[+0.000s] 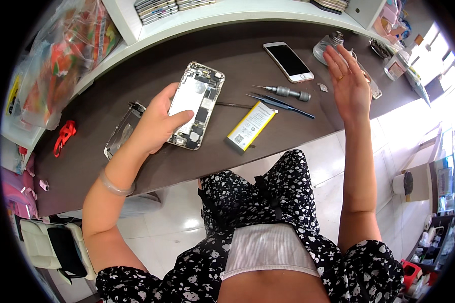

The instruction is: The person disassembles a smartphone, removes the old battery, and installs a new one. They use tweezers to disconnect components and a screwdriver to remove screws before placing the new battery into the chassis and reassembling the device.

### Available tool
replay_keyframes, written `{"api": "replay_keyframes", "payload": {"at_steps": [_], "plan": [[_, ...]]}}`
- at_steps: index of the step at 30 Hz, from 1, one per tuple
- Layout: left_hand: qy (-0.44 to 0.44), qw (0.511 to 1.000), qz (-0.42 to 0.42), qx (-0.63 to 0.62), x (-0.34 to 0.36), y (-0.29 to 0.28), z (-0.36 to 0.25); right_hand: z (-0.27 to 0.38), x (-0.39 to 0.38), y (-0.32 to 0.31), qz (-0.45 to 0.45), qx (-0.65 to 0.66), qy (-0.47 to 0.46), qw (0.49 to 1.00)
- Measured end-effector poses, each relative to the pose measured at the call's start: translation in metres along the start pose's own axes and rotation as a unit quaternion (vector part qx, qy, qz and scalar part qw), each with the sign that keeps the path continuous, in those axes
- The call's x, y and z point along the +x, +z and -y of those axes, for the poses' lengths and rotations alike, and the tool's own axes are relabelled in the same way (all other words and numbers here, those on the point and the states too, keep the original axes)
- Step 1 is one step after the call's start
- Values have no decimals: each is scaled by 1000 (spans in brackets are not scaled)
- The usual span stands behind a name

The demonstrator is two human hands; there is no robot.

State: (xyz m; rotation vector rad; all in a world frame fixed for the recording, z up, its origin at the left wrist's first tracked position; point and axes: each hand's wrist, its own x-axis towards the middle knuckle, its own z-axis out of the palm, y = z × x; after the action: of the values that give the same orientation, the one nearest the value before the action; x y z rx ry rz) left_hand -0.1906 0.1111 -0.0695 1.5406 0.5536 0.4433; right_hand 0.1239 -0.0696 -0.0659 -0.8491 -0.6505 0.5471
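Observation:
My left hand (159,121) grips an opened phone body (203,103), its thumb lying across the white inner plate and the bare circuit parts showing. Under that wrist lies a detached phone screen part (124,129), partly covered by my arm. My right hand (351,93) is held out at the right with fingers stretched, nothing visible in it, beside a clear glass bottle (322,48) with a metal cap. A silver battery with yellow edges (252,125) lies on the desk between my hands. Above it rest blue tweezers (288,107) and a grey screwdriver (288,92).
A whole phone with a dark screen (289,61) lies at the desk's far side. Another thin tool (235,105) sits near the battery. A red strap (64,136) is at the left. Stacked phones (156,10) fill a white shelf (227,17). A clear plastic jar (397,65) stands far right.

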Motion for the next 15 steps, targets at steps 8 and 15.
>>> {"api": "replay_keyframes", "payload": {"at_steps": [8,15], "plan": [[-12,996,-59,69,-39,-4,-4,20,-2,-51,-6,-50,-50,997],[41,989,-123,76,-53,0,17,12,11,-92,-1,-92,-62,994]]}}
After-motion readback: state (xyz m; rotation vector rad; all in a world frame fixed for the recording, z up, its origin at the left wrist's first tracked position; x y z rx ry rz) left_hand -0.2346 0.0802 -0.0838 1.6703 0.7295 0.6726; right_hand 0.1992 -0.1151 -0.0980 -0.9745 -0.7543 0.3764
